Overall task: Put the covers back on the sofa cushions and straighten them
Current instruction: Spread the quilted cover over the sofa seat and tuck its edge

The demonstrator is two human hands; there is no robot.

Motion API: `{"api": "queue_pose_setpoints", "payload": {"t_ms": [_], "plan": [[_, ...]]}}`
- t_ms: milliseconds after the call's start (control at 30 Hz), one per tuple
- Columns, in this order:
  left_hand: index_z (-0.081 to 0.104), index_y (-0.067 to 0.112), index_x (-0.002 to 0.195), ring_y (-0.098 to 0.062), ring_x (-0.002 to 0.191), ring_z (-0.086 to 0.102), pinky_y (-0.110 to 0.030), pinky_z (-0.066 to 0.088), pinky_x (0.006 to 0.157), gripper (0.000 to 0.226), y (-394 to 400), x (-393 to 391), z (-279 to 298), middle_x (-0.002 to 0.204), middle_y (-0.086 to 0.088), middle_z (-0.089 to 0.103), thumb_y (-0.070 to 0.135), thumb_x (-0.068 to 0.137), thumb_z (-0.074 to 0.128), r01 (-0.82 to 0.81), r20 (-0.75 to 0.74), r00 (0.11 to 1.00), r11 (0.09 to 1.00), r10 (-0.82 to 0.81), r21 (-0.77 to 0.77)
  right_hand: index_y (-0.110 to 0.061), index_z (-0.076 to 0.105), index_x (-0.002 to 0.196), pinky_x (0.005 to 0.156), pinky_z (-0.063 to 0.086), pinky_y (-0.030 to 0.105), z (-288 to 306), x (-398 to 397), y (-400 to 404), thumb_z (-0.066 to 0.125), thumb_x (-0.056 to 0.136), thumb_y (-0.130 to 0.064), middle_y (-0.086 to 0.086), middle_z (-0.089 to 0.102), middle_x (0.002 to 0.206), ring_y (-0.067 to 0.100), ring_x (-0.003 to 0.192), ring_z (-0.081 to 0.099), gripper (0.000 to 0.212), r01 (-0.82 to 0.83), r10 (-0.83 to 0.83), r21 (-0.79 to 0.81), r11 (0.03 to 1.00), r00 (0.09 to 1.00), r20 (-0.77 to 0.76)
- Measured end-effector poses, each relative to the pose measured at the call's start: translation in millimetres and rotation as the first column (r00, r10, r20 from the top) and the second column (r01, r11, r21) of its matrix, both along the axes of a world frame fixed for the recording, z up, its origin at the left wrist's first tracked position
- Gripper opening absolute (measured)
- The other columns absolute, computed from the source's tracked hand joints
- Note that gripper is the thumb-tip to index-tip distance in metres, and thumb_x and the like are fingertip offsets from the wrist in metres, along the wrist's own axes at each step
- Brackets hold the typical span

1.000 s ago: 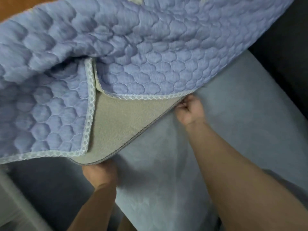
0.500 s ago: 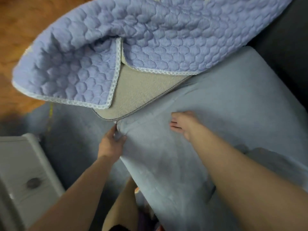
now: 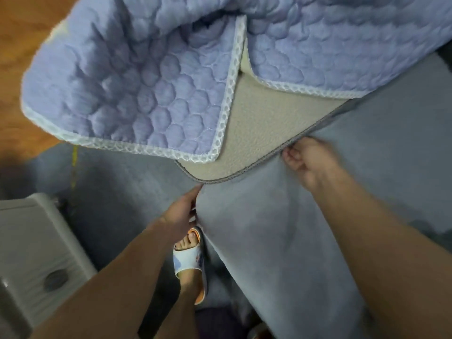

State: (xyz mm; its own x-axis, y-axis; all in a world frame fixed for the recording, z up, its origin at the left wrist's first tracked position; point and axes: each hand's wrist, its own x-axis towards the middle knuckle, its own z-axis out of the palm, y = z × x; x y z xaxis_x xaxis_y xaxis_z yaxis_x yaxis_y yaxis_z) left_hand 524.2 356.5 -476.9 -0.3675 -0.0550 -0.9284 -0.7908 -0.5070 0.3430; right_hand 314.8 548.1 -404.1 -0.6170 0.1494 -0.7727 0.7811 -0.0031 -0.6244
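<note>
We are working on the grey-blue cushion cover (image 3: 281, 241), which is lying stretched over the sofa cushion and filling the frame from the centre out to 3 and 5 o'clock. Its near corner is sitting just below the centre, under the overhanging beige pad (image 3: 256, 133) with dark grey piping. Our left hand (image 3: 182, 216), coming in from 7 o'clock, is lying against that corner's side edge with fingers fairly straight, touching the fabric; we cannot tell whether it is pinching any of it. Our right hand (image 3: 310, 160), reaching in from 4 o'clock and blurred, is curling its fingers at the seam where the cover is meeting the pad's piping, apparently gripping the cover's edge there.

Above, from 9 through 12 to 2 o'clock, a lavender quilted mat (image 3: 137, 81) with white mesh binding is lying folded back over the beige pad, its two flaps meeting in a notch near 12 o'clock.

Below the left hand, at 6 o'clock, our foot is standing in a white and orange slipper (image 3: 189, 260) on a dark grey rug (image 3: 117, 192). A pale plastic box (image 3: 31, 253) is sitting at 8 o'clock, and wooden floor (image 3: 22, 57) is showing at 10 o'clock.
</note>
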Motion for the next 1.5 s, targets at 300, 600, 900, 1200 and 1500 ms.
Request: {"api": "queue_pose_setpoints", "payload": {"t_ms": [300, 600, 900, 1200, 1500], "plan": [[0.071, 0.005, 0.102, -0.027, 0.092, 0.063, -0.039, 0.047, 0.08, 0.024, -13, -29, -39, 0.104, -0.014, 0.073, 0.025, 0.091, 0.067, 0.083, -0.026, 0.996, 0.992, -0.086, -0.098, -0.013, 0.063, 0.089, 0.076, 0.059, 0.033, 4, 33, -6, 0.049, 0.091, 0.005, 0.006, 0.072, 0.088, 0.019, 0.085, 0.072, 0.022, -0.096, 0.101, 0.032, 0.995, 0.94, -0.325], [0.062, -0.003, 0.116, -0.041, 0.116, 0.059, -0.04, 0.049, 0.094, 0.041, -29, -20, -132, 0.122, -0.026, 0.062, 0.027, 0.089, 0.07, 0.541, 0.427, 0.837, 0.635, -0.343, -0.551, -0.005, 0.067, 0.1, 0.096, 0.04, 0.043, -41, 47, 16, 0.05, 0.086, -0.029, 0.018, 0.06, 0.119, 0.04, 0.112, 0.049, 0.032, -0.205, 0.906, 0.942, 0.265, 0.388, -0.171], [0.071, 0.013, 0.088, -0.022, 0.074, 0.06, -0.028, 0.046, 0.06, 0.016, 17, -5, -2, 0.074, -0.002, 0.069, 0.015, 0.095, 0.057, -0.142, -0.041, 0.99, 0.919, 0.137, -0.368, -0.037, 0.015, 0.156, 0.123, 0.003, 0.045, -15, 26, 58, 0.029, 0.101, -0.054, -0.003, 0.002, 0.167, 0.023, 0.152, 0.0, 0.059, -0.545, 0.929, 0.835, -0.079, 0.263, 0.26], [0.05, 0.015, 0.141, -0.031, 0.123, 0.05, -0.045, 0.039, 0.103, 0.046, 130, -82, 41, 0.138, -0.007, 0.054, 0.019, 0.096, 0.057, 0.109, 0.21, 0.579, -0.18, -0.788, -0.978, -0.032, 0.043, 0.143, 0.11, 0.032, 0.042, -17, -80, 104, 0.052, 0.096, -0.03, 0.007, 0.034, 0.149, 0.037, 0.13, 0.033, 0.048, -0.391, 0.903, 0.916, -0.085, 0.358, 0.237], [0.062, 0.014, 0.118, -0.036, 0.098, 0.068, -0.041, 0.054, 0.079, 0.024, 142, -137, 50, 0.11, -0.012, 0.07, 0.014, 0.098, 0.049, 0.383, 0.474, 0.588, -0.291, -0.655, -0.877, -0.007, 0.062, 0.111, 0.083, 0.047, 0.041, -30, -91, 97, 0.048, 0.091, -0.001, 0.019, 0.06, 0.113, 0.039, 0.102, 0.06, 0.026, -0.207, 0.929, 0.978, 0.006, 0.364, 0.071]]}}
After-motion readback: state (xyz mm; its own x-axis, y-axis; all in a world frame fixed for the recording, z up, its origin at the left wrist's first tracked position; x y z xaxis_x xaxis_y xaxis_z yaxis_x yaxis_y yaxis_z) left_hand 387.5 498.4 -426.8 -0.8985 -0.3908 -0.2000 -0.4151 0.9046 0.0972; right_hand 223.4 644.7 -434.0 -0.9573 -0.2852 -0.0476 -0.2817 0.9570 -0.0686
